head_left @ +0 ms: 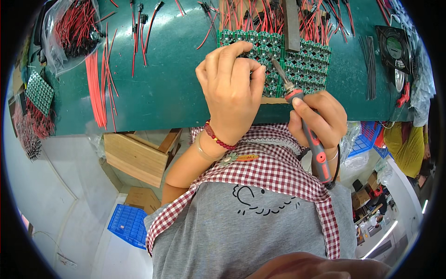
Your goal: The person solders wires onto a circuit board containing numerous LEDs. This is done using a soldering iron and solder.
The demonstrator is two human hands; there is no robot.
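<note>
My right hand point(323, 116) is wrapped round the grey and red handle of a soldering iron point(314, 142). The iron's metal tip slants up and left over a panel of small green circuit boards point(306, 67). Over the left part of that panel hovers my left hand point(232, 86), fingers curled and thumb bent in; whatever its fingertips pinch is hidden. Red and black wires point(260, 18) run away from the panel's far side. A dark flat bar point(291, 28) lies across the wires and the panel's far edge.
On the green table point(172, 88) lie red wires point(95, 88), loose wires with black connectors point(144, 28) and black wires point(369, 67). A plastic bag of wires point(76, 28) sits far left, a black fan point(394, 49) far right. A wooden drawer point(137, 153) juts below the edge.
</note>
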